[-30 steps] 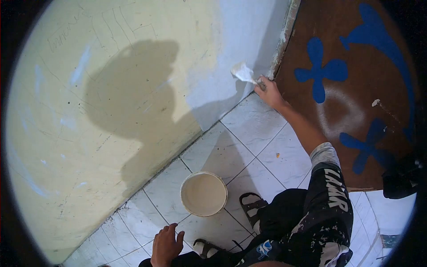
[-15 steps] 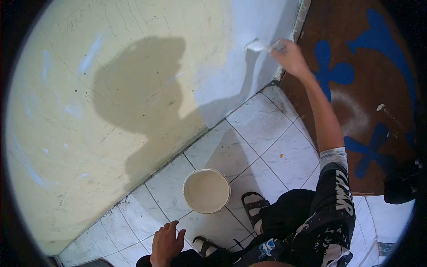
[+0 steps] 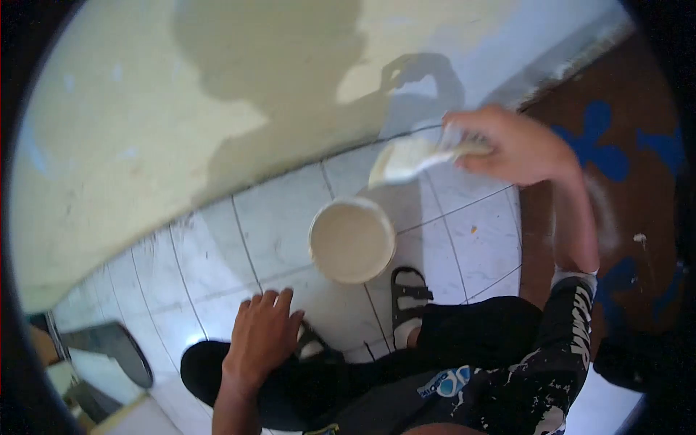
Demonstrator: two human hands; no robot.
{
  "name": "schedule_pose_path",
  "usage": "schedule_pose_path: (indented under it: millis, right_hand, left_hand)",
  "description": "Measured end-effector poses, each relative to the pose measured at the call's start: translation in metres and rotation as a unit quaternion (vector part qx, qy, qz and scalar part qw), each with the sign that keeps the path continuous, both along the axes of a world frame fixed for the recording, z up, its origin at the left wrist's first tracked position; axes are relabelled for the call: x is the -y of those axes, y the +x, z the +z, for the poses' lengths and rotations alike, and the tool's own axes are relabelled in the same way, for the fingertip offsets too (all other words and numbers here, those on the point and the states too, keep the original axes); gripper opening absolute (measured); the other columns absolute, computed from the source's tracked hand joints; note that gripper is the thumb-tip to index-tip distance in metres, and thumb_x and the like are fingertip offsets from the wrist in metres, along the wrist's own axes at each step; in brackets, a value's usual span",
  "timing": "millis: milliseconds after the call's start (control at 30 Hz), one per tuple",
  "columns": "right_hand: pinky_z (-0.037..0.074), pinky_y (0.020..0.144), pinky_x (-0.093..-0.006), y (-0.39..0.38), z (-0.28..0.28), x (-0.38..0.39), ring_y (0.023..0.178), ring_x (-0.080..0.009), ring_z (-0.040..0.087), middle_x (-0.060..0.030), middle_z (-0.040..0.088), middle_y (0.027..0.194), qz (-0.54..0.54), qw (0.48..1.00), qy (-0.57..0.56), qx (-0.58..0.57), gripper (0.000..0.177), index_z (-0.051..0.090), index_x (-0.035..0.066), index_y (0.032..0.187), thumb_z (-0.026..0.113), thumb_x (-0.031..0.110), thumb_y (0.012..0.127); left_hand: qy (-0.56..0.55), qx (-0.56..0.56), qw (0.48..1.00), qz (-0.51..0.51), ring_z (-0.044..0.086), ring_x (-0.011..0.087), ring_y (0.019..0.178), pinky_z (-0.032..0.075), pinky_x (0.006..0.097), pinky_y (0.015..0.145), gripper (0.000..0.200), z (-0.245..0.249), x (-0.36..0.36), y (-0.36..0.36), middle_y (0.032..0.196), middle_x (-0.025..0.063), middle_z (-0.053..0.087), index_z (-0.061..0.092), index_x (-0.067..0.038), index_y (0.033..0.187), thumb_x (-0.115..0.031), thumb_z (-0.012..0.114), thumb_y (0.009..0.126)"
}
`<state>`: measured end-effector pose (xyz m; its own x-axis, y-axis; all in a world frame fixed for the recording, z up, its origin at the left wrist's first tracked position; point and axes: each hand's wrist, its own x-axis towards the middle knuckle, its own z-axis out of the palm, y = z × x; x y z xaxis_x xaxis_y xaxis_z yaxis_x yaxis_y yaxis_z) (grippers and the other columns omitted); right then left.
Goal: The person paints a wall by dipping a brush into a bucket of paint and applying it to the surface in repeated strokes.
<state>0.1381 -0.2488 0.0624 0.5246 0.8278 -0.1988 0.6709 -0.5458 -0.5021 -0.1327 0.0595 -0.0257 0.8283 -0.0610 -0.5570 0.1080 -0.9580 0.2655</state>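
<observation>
My right hand [image 3: 518, 145] is closed around the handle of a paintbrush [image 3: 409, 159]. The brush's wide bristles look coated white and point left, above and to the right of a round bucket [image 3: 351, 241]. Pale, cream-white paint shows inside the bucket, which stands on the floor. My left hand [image 3: 264, 330] rests palm down over my knee, left of the bucket, with its fingers stretched out and nothing in it. Behind the brush is the wall [image 3: 290, 94], yellowish with a whiter painted patch at the right.
White tiles [image 3: 279, 232] cover the floor. On the right is a brown surface [image 3: 540, 225] with blue flower shapes. My sandalled foot [image 3: 407, 304] is close to the bucket. A dark, rounded flat object [image 3: 109, 351] lies at the lower left.
My right hand has drawn the paintbrush off the white wall patch and down toward the bucket. The view has tilted, showing more floor. My left hand stays near my knee.
</observation>
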Motion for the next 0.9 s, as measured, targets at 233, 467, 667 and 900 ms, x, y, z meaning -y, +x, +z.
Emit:
schedule_pose_path:
  millis: [233, 467, 667, 900]
  right_hand:
    - [0.054, 0.077, -0.0509, -0.069, -0.153, -0.103, 0.085, -0.0411, 0.069, -0.0222, 0.069, 0.086, 0.190, 0.957, -0.217, -0.018, 0.040, 0.062, 0.005, 0.121, 0.066, 0.011, 0.082]
    - [0.055, 0.070, -0.0514, -0.089, -0.253, -0.114, 0.079, -0.0410, 0.069, -0.0230, 0.068, 0.081, 0.222, 0.963, -0.148, 0.038, 0.044, 0.060, 0.000, 0.124, 0.062, 0.006, 0.081]
    - [0.057, 0.064, -0.0465, -0.094, -0.279, -0.112, 0.077, -0.0389, 0.070, -0.0211, 0.070, 0.084, 0.238, 0.961, -0.107, 0.095, 0.045, 0.062, -0.001, 0.126, 0.058, 0.006, 0.082]
    - [0.055, 0.062, -0.0499, -0.099, -0.288, -0.113, 0.073, -0.0400, 0.069, -0.0231, 0.068, 0.080, 0.227, 0.965, -0.093, 0.097, 0.029, 0.066, -0.003, 0.106, 0.056, 0.005, 0.080]
  left_hand:
    - [-0.024, 0.019, 1.000, -0.007, 0.061, 0.0355, 0.114, 0.046, 0.0448, 0.101, 0.039, 0.015, -0.007, -0.015, 0.120, 0.0206, 0.064, 0.057, 0.000, 0.127, -0.024, 0.062, 0.097]
    - [-0.024, 0.034, 0.999, 0.004, 0.061, 0.0359, 0.113, 0.046, 0.0451, 0.101, 0.041, 0.021, -0.018, -0.025, 0.122, 0.0205, 0.063, 0.055, -0.001, 0.130, -0.022, 0.063, 0.097]
    - [-0.035, 0.032, 0.999, -0.001, 0.061, 0.0360, 0.114, 0.046, 0.0459, 0.102, 0.040, 0.021, -0.023, -0.029, 0.123, 0.0208, 0.063, 0.054, 0.000, 0.130, -0.021, 0.063, 0.097]
    - [-0.039, 0.088, 0.995, -0.008, 0.064, 0.0354, 0.105, 0.048, 0.0456, 0.096, 0.037, 0.016, -0.024, -0.034, 0.110, 0.0205, 0.065, 0.056, 0.001, 0.125, -0.021, 0.063, 0.096]
